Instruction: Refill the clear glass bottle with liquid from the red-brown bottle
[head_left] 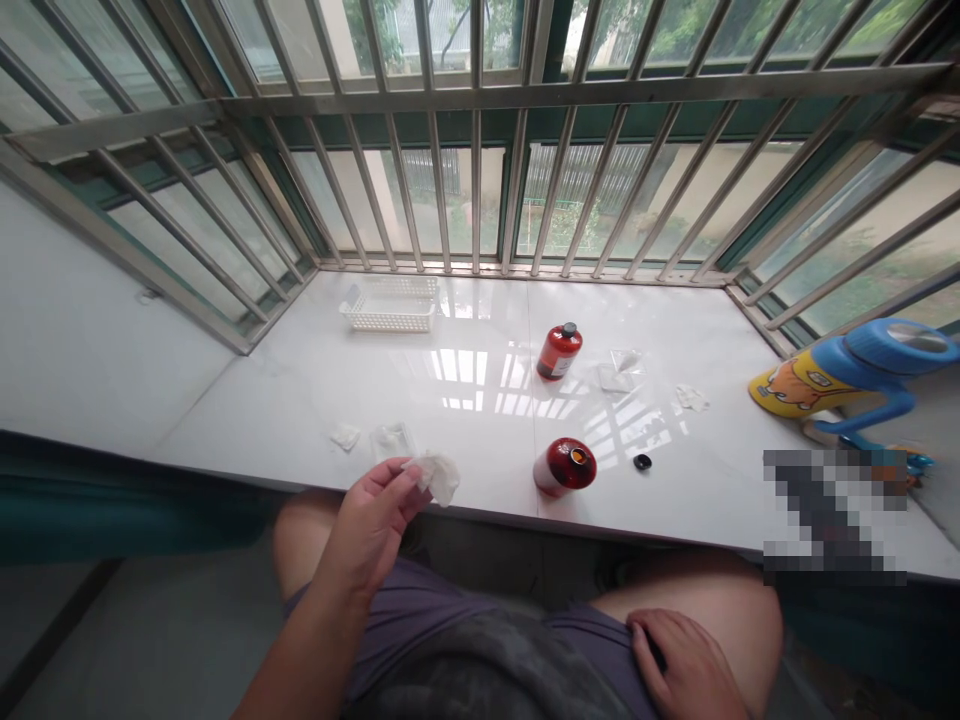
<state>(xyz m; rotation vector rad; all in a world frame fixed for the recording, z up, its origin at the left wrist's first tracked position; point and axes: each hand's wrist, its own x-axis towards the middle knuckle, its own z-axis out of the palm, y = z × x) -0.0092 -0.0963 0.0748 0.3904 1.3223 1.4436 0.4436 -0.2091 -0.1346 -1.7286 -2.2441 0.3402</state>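
Pinched between the thumb and fingers of my left hand (384,500) is a crumpled white tissue (441,478), held just over the ledge's front edge. Behind that hand lie a small clear plastic tray (391,438) and another white crumpled piece (346,437). My right hand (682,655) rests on my thigh, fingers loosely bent and nothing seen in it. An uncapped reddish-brown bottle (565,468) stands near the front edge, with a black cap (642,463) lying to its right. Farther back is a similar bottle (559,352) with its cap on.
A white perforated basket (390,305) sits at the back left. Clear plastic pieces (619,372) and a white scrap (691,398) lie right of the capped bottle. At far right stands a blue and yellow flask (840,370). Metal window bars (476,190) close off the back.
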